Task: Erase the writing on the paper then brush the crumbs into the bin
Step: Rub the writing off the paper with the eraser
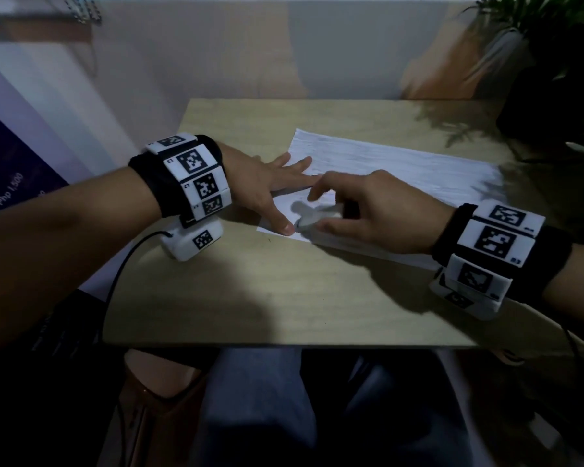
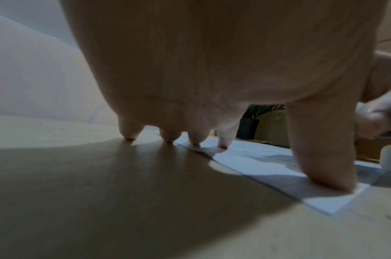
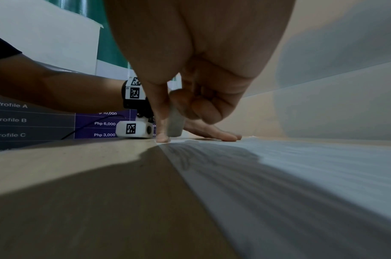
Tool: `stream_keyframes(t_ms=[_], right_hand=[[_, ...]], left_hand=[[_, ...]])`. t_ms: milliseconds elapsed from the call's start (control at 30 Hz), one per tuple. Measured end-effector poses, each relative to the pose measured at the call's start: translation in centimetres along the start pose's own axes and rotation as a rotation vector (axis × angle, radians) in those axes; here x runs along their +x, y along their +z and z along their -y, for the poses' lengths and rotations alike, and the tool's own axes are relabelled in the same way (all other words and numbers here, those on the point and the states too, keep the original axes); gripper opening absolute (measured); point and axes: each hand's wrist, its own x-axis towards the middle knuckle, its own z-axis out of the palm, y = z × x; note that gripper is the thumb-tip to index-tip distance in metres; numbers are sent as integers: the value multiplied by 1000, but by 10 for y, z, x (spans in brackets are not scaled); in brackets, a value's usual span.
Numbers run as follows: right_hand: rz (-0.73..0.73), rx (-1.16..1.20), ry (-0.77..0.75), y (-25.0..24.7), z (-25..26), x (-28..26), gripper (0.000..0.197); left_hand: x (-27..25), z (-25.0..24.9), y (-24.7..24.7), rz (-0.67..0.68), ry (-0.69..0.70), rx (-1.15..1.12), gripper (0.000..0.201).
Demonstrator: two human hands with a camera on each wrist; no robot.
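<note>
The paper [image 1: 388,176] lies flat on the wooden desk [image 1: 284,291], angled, with its near-left corner toward the person. The left hand [image 1: 263,183] rests spread on that corner: straight fingers [image 2: 223,138] and thumb press the sheet and the desk beside it, grasping nothing. The right hand [image 1: 368,210] grips a white eraser [image 1: 317,217] between thumb and curled fingers. In the right wrist view the eraser [image 3: 175,122] stands nearly upright, its lower end at the paper [image 3: 301,175] close to the left thumb. Faint grey lines cover the sheet; they are too blurred to read. A potted plant [image 1: 553,62] stands at the far right corner of the desk.
</note>
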Motion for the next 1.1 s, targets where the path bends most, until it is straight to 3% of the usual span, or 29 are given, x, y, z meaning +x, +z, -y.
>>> stream_keyframes(t_ms=[200,333,533,667,800,933,1100], right_hand=[[80,20,-5,-1,-2,1,14],[-14,17,-89,4,-1,5,24],[43,-69,-99,3,-2,4,25],[-6,-18,-127,3,2,4,41],[66,-85,-147,4,1,4,23],[-11,-48,-109,3,0,4,26],[66,-59,-90,5,4,6,26]], left_hand=[[3,0,0,-1,-31,20,103],[4,0,1,-8,-20,14,105],[1,-2,0,0,-37,19,104],[2,-1,0,-4,-29,17,104],[1,0,0,1,-30,11,103],[0,0,0,-4,-31,8,103],[0,0,0,-4,-30,8,104]])
